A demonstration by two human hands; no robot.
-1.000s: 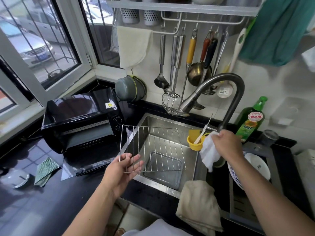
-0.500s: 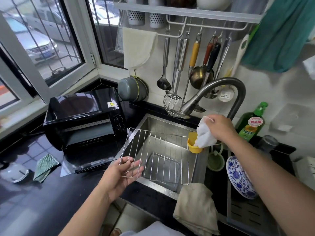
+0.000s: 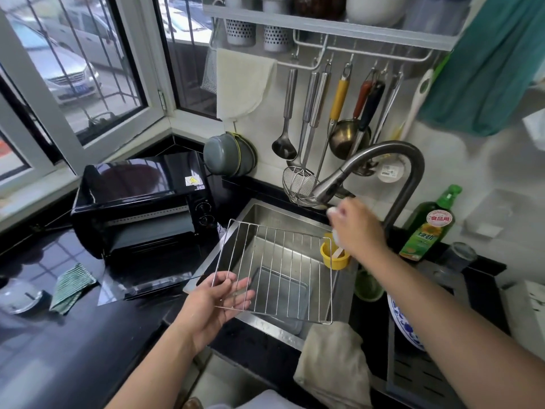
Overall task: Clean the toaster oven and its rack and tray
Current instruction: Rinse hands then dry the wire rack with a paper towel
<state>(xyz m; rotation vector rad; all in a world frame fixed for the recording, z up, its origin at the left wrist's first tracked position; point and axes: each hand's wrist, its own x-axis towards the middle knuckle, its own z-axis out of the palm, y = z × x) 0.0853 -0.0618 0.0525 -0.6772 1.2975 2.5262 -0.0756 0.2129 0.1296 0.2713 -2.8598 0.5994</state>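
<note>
My left hand grips the near left corner of the wire oven rack, holding it flat over the steel sink. Below the rack, the grey baking tray lies on the sink floor. My right hand holds a white cloth, mostly hidden in the fist, just under the tap's spray head, above the rack's far right corner. The black toaster oven stands on the counter to the left with its door folded down.
A yellow cup sits at the sink's right edge. A beige towel hangs over the front rim. A green soap bottle and a blue patterned plate are on the right. A green striped cloth lies on the black counter. Utensils hang behind the tap.
My right hand has lifted the white cloth from beside the yellow cup up and left to the tap's spray head. The rack in my left hand has tilted flatter over the sink.
</note>
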